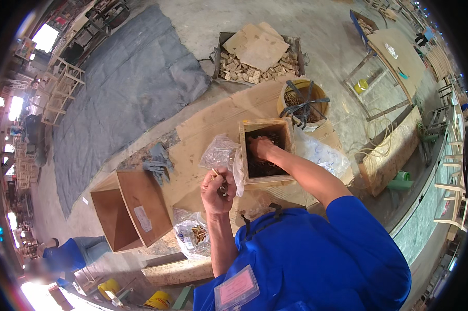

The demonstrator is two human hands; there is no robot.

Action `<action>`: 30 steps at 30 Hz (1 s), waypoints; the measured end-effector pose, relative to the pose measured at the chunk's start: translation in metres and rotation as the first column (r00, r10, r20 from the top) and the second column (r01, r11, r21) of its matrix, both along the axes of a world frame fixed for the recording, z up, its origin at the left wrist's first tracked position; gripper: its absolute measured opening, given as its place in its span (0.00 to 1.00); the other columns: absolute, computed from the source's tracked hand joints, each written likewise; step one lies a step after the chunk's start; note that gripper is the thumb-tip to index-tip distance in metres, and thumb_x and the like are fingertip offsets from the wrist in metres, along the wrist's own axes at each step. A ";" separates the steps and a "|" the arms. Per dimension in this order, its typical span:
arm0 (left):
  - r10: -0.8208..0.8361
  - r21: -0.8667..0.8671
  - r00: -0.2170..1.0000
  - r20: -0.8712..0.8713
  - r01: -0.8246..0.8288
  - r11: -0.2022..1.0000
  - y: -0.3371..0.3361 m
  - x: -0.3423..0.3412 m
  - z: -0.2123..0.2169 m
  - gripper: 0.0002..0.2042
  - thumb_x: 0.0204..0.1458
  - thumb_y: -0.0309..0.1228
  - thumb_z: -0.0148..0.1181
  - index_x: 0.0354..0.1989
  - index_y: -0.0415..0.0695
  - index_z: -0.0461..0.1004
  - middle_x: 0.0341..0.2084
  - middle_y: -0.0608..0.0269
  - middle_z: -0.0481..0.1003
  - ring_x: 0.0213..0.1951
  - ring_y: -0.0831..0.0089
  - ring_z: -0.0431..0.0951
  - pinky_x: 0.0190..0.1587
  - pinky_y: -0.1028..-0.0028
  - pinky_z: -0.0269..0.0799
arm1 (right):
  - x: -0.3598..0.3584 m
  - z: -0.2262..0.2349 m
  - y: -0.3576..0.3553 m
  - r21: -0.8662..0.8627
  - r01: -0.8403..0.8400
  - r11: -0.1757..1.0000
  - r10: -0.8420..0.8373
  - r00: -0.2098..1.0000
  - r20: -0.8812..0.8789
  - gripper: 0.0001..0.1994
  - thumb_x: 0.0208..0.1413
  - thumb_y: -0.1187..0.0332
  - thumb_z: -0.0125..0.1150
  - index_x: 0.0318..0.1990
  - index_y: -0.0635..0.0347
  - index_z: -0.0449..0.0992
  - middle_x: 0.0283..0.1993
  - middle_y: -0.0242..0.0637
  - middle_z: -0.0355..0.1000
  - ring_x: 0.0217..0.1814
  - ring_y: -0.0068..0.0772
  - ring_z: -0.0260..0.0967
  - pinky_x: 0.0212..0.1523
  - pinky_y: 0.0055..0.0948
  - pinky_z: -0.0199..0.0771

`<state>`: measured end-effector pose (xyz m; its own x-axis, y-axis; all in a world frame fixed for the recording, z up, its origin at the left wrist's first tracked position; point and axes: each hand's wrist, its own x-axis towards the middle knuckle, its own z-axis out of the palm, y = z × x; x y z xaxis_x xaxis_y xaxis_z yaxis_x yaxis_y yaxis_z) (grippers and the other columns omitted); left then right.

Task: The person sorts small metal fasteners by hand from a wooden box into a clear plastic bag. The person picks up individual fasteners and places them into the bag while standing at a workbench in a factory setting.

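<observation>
- Holding the left hand (217,197) up just left of the open wooden box (267,181), knuckles curled, grip pressed together on slim tan pieces (215,172), with one end poking out on the far side
- Down inside that same box with the right hand (261,147), reaching in over the right wall, fingertips lost among dark contents; cannot tell that grip's state, spread or pinching
- Crumpled clear plastic bag (218,151) at the box's left, and more clear plastic (321,154) spread out at its right
- Now look near and left: a bag of gold-coloured pieces (199,233), open at the top, close beside a brown wooden box (161,199) with a white label
- Farther off from there, grey gloves (158,161) in a heap on the stained cardboard (203,124)
- Just beyond the open wooden box, a yellow bucket (315,91) full of small brown pieces, with black straps (304,102) across the top
- Farther still, a tray of wooden blocks (234,70), partly under tan sheets (257,45)
</observation>
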<state>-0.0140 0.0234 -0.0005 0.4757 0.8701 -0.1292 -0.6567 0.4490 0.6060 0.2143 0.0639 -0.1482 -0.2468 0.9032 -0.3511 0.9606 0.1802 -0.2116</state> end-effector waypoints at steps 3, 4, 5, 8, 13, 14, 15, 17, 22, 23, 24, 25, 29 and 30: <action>0.001 0.020 1.000 0.018 -0.002 1.000 -0.003 0.000 0.003 0.07 0.56 0.27 0.54 0.41 0.41 0.72 0.26 0.54 0.71 0.14 0.74 0.64 0.12 0.79 0.59 | -0.001 -0.004 -0.002 0.054 0.025 0.998 -0.022 0.999 -0.044 0.14 0.44 0.68 0.60 0.40 0.58 0.80 0.53 0.46 0.71 0.45 0.51 0.76 0.42 0.47 0.77; 0.003 0.034 1.000 0.031 -0.004 0.999 -0.005 -0.001 0.002 0.07 0.56 0.26 0.53 0.41 0.41 0.72 0.26 0.54 0.71 0.14 0.74 0.64 0.12 0.79 0.59 | -0.005 -0.001 -0.003 0.039 0.046 0.998 -0.044 0.998 -0.047 0.12 0.44 0.68 0.59 0.38 0.58 0.80 0.51 0.46 0.72 0.45 0.51 0.76 0.43 0.46 0.77; 0.014 0.025 1.000 0.019 -0.015 1.000 -0.007 -0.002 0.001 0.06 0.55 0.26 0.54 0.40 0.41 0.72 0.26 0.54 0.71 0.14 0.75 0.64 0.12 0.79 0.59 | -0.008 0.003 -0.004 0.024 0.067 0.997 -0.066 0.997 -0.049 0.11 0.44 0.69 0.59 0.36 0.58 0.81 0.49 0.46 0.73 0.46 0.50 0.76 0.45 0.45 0.77; 0.029 0.014 1.000 -0.005 -0.029 0.999 -0.010 0.001 0.000 0.03 0.55 0.27 0.55 0.36 0.42 0.71 0.25 0.55 0.71 0.13 0.76 0.63 0.12 0.80 0.59 | -0.009 0.016 -0.010 -0.004 0.012 1.000 -0.012 1.000 -0.007 0.11 0.43 0.68 0.59 0.36 0.57 0.81 0.51 0.46 0.73 0.45 0.50 0.76 0.43 0.45 0.78; 0.066 -0.095 0.977 -0.205 -0.087 0.992 -0.014 0.014 0.009 0.08 0.57 0.26 0.54 0.25 0.44 0.66 0.17 0.60 0.68 0.12 0.77 0.62 0.11 0.82 0.55 | 0.001 -0.023 -0.014 0.169 -0.025 0.985 0.034 0.998 -0.054 0.09 0.38 0.64 0.62 0.29 0.54 0.82 0.30 0.44 0.78 0.37 0.47 0.77 0.37 0.43 0.78; 0.099 -0.121 0.980 -0.173 -0.121 0.985 -0.014 0.017 0.010 0.13 0.58 0.28 0.54 0.21 0.46 0.62 0.15 0.64 0.64 0.12 0.79 0.60 0.11 0.81 0.53 | -0.006 -0.027 -0.010 0.095 -0.016 0.995 0.017 1.000 -0.009 0.07 0.38 0.65 0.61 0.26 0.53 0.82 0.30 0.43 0.78 0.36 0.48 0.77 0.36 0.42 0.78; 0.096 -0.068 0.985 -0.140 -0.107 0.992 -0.016 0.013 0.004 0.15 0.59 0.31 0.53 0.20 0.48 0.59 0.16 0.63 0.64 0.12 0.78 0.60 0.11 0.81 0.53 | -0.006 -0.029 -0.011 0.213 -0.061 0.975 0.075 0.995 -0.060 0.06 0.40 0.66 0.59 0.24 0.53 0.81 0.29 0.43 0.78 0.34 0.48 0.77 0.35 0.43 0.78; 0.108 -0.072 0.985 -0.133 -0.119 0.990 -0.019 0.007 -0.004 0.16 0.60 0.38 0.54 0.22 0.47 0.61 0.18 0.62 0.65 0.13 0.78 0.59 0.11 0.81 0.53 | -0.011 -0.026 -0.014 0.227 -0.093 0.970 0.110 0.992 -0.067 0.06 0.41 0.65 0.58 0.24 0.53 0.80 0.29 0.42 0.78 0.34 0.47 0.77 0.33 0.44 0.78; 0.115 -0.073 0.987 -0.109 -0.124 0.990 -0.018 0.011 -0.007 0.17 0.60 0.42 0.54 0.22 0.46 0.64 0.16 0.65 0.63 0.12 0.77 0.60 0.10 0.80 0.50 | -0.002 -0.025 -0.018 0.219 -0.076 0.973 0.088 0.995 -0.049 0.08 0.47 0.66 0.54 0.27 0.54 0.81 0.31 0.43 0.78 0.36 0.47 0.77 0.34 0.44 0.78; 0.097 -0.086 0.993 -0.068 -0.103 0.991 -0.019 0.007 -0.010 0.17 0.60 0.41 0.55 0.23 0.45 0.65 0.17 0.64 0.64 0.12 0.76 0.61 0.10 0.79 0.51 | -0.007 -0.022 -0.020 0.192 -0.078 0.978 0.088 0.995 -0.042 0.09 0.48 0.66 0.54 0.28 0.54 0.81 0.32 0.42 0.78 0.36 0.47 0.78 0.34 0.44 0.78; 0.079 -0.096 0.997 -0.022 -0.081 0.992 -0.018 0.007 -0.012 0.16 0.60 0.41 0.55 0.24 0.45 0.66 0.18 0.63 0.65 0.12 0.75 0.62 0.09 0.79 0.52 | -0.008 -0.018 -0.020 0.168 -0.081 0.983 0.087 0.996 -0.029 0.09 0.49 0.66 0.54 0.28 0.54 0.81 0.32 0.42 0.79 0.36 0.46 0.78 0.34 0.44 0.78; 0.068 -0.086 0.997 -0.021 -0.070 0.994 -0.017 0.006 -0.009 0.16 0.60 0.41 0.55 0.25 0.44 0.67 0.18 0.63 0.66 0.12 0.75 0.62 0.09 0.79 0.52 | -0.014 -0.020 -0.018 0.165 -0.073 0.984 0.077 0.997 -0.016 0.09 0.49 0.66 0.54 0.28 0.55 0.81 0.33 0.42 0.79 0.37 0.46 0.78 0.34 0.43 0.78; 0.107 -0.056 0.994 -0.026 -0.108 0.993 -0.020 -0.003 -0.006 0.15 0.60 0.42 0.55 0.27 0.44 0.67 0.20 0.61 0.67 0.12 0.74 0.62 0.09 0.79 0.53 | -0.020 -0.012 -0.015 0.147 -0.066 0.987 0.065 0.998 0.011 0.09 0.50 0.67 0.55 0.29 0.56 0.82 0.35 0.42 0.80 0.37 0.45 0.79 0.34 0.43 0.78; 0.127 -0.055 0.991 -0.033 -0.128 0.990 -0.023 -0.005 -0.007 0.15 0.60 0.42 0.55 0.27 0.44 0.67 0.21 0.60 0.67 0.12 0.74 0.62 0.09 0.79 0.53 | -0.022 -0.010 -0.019 0.137 -0.036 0.990 0.038 0.999 -0.011 0.09 0.50 0.67 0.55 0.29 0.56 0.82 0.35 0.42 0.80 0.36 0.45 0.78 0.33 0.44 0.78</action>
<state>-0.0193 0.0006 -0.0080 0.3565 0.9143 -0.1923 -0.6934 0.3969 0.6014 0.1926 0.0449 -0.1577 -0.2851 0.9326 -0.2211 0.9499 0.2441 -0.1954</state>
